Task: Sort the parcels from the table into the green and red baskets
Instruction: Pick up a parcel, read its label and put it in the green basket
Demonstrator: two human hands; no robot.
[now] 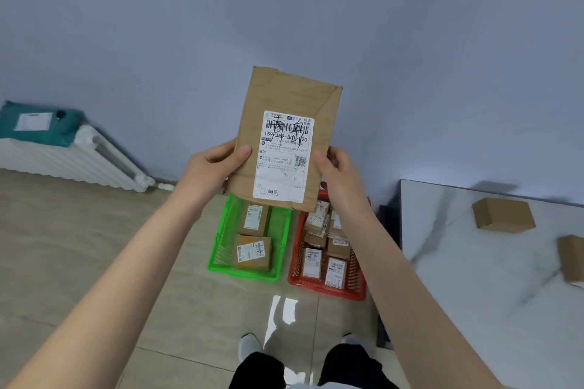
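I hold a flat brown cardboard parcel (294, 98) with a white shipping label upright in front of me. My left hand (215, 167) grips its lower left edge and my right hand (338, 167) grips its lower right edge, thumbs on the front. Below it on the floor stand a green basket (221, 243) with two parcels and a red basket (295, 259) with several parcels. Two brown boxes, one nearer the wall (504, 215) and one cut off by the frame's right edge (572, 259), lie on the marble table (474, 262) at the right.
A white radiator (72, 164) runs along the wall at the left, with a teal parcel bag (41, 123) on top. The tiled floor (94, 246) stretches in front of the baskets. My shoes and legs show at the bottom.
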